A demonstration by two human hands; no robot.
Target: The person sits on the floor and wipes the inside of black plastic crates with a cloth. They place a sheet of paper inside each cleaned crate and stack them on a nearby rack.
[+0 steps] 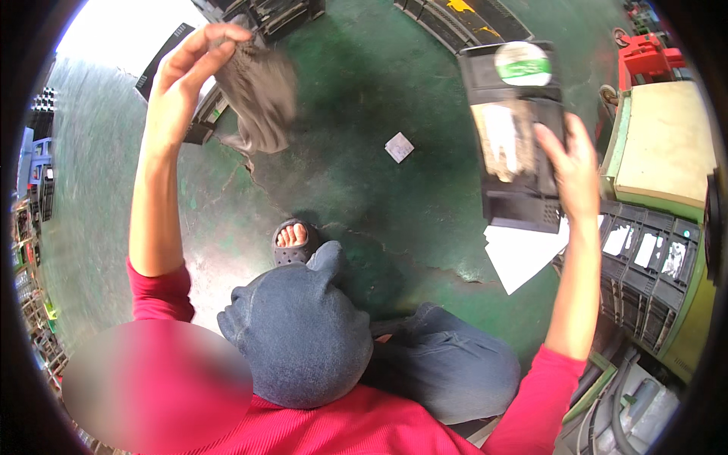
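Up at the far left, my left hand (pixel 182 83) pinches a crumpled grey-brown rag (pixel 262 98) between thumb and fingers; the cloth hangs down, blurred by motion. My right hand (pixel 572 171) grips the right side of a black plastic bin (pixel 519 212) and holds it raised. On the bin's face are a round white and green sticker (pixel 523 64) and, below it, a tan patch of worn label (pixel 504 140) with white remnants. The rag and the bin are well apart. The fingers behind the bin are hidden.
White sheets (pixel 523 258) show below the bin. A small square paper (pixel 399 147) lies on the green floor (pixel 349 189). More black bins (pixel 648 250) stand at right, beside a beige-topped surface (pixel 667 144) and a red object (pixel 648 61). Another black bin (pixel 470 23) lies at the far side.
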